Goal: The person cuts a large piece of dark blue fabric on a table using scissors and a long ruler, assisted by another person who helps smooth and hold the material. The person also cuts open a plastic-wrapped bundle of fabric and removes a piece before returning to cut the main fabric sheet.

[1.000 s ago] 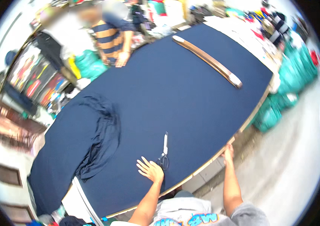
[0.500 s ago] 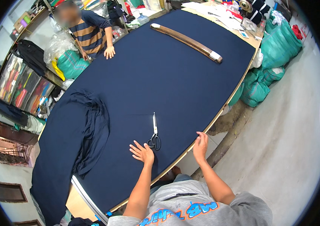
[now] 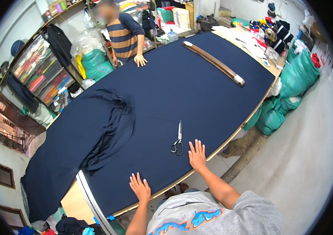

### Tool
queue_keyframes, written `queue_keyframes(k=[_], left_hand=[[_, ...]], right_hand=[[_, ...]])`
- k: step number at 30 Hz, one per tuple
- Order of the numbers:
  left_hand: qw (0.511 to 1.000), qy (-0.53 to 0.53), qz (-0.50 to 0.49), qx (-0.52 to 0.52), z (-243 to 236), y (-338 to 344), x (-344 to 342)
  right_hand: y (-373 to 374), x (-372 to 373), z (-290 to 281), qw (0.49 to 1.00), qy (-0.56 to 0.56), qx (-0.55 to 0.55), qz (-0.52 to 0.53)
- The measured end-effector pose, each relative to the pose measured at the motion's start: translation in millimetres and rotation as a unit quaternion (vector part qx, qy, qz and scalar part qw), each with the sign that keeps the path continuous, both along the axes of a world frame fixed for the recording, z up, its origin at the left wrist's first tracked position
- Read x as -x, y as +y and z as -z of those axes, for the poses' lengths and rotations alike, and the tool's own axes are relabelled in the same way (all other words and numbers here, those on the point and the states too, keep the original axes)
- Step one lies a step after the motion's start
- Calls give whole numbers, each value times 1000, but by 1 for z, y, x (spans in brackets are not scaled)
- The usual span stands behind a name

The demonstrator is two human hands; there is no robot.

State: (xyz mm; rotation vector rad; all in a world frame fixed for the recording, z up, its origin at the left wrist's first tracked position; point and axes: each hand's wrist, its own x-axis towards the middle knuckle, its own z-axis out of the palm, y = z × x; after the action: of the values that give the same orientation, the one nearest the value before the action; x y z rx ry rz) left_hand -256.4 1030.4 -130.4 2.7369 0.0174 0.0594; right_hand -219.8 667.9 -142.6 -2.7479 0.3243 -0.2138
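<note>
Now that our right hand [image 3: 197, 156] has shifted onto the wide navy fabric [image 3: 162, 90] covering the pale wooden table [image 3: 73, 199], and our left hand [image 3: 140, 189] away from the black-handled steel scissors [image 3: 179, 133], both open, empty palms meet fabric.

Pale table [image 3: 74, 199]: navy fabric [image 3: 162, 94] spread across, white papers [image 3: 240, 40] far end.

Bare left forearm [image 3: 138, 218] rose steeply from the lower edge; bare left hand [image 3: 140, 190] sat palm down, fingers straight and slightly spread, pointing forward and a little left. Bare right forearm [image 3: 219, 185] slanted forward and inward; bare right hand [image 3: 197, 157] likewise palm down, fingers extended and parted, farther forward than the left.
</note>
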Motion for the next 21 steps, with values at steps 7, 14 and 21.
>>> queue_keyframes(k=[7, 14, 21], left_hand=[[999, 7, -2, -31, 16, 51, 31], [999, -25, 10, -34, 22, 44, 28], [999, -36, 9, -31, 24, 40, 31]], right_hand=[[9, 32, 7, 1000, 2, 15, -2], [10, 87, 5, 996, 58, -10, 60], [-3, 129, 17, 996, 67, -34, 51]])
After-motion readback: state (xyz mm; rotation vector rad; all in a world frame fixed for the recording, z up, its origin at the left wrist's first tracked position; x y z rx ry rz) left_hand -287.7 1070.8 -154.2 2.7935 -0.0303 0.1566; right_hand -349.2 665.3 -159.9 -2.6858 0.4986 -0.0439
